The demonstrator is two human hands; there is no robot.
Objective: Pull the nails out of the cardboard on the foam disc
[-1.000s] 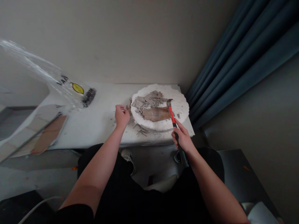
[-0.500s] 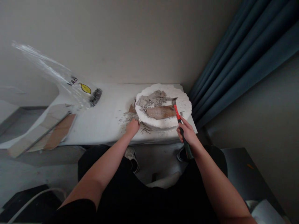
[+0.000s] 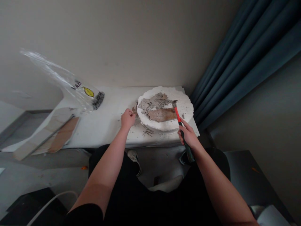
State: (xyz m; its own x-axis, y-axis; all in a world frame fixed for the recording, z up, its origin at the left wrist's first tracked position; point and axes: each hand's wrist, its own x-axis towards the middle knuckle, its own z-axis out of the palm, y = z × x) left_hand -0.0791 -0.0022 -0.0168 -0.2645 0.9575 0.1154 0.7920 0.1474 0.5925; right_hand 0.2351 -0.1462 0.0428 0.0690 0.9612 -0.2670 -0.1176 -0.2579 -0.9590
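Right hand (image 3: 188,135) gripping hammer (image 3: 179,118), left hand (image 3: 127,118) fisted

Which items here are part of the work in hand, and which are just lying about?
In use: right hand gripping the hammer; broken tile pieces on the foam disc; left hand fisted beside the disc; nails nearby.
Lying about: plastic bag, tile strips, curtain.
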